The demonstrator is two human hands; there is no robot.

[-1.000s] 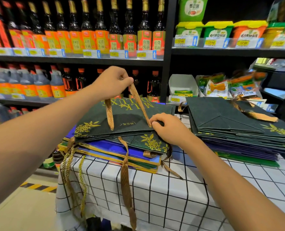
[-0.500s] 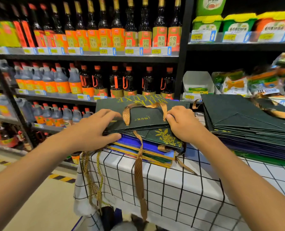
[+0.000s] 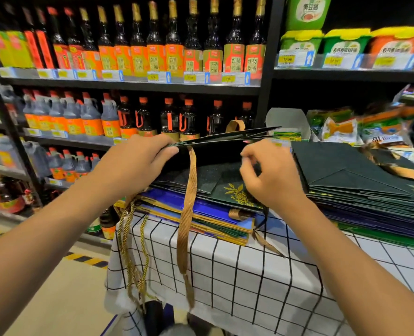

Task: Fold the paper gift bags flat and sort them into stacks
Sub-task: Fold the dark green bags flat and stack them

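My left hand (image 3: 138, 161) pinches the near edge of a flat dark green gift bag (image 3: 225, 138), lifted edge-on above the left stack (image 3: 201, 190). A gold ribbon handle (image 3: 189, 209) hangs down from it. My right hand (image 3: 269, 175) hovers just right of the bag with fingers loosely curled, holding nothing that I can see. The left stack holds flat green, blue and gold-edged bags. A taller right stack (image 3: 361, 187) of flat green and purple bags lies beside it.
Both stacks rest on a table with a white grid-pattern cloth (image 3: 237, 275). Gold cord handles (image 3: 130, 238) dangle over its left edge. Shop shelves of sauce bottles (image 3: 152, 49) stand close behind, snack packets (image 3: 341, 127) at right. Floor aisle lies to the left.
The top green bag, flat on the left stack before, is now lifted by my left hand. My right hand has come off its edge.
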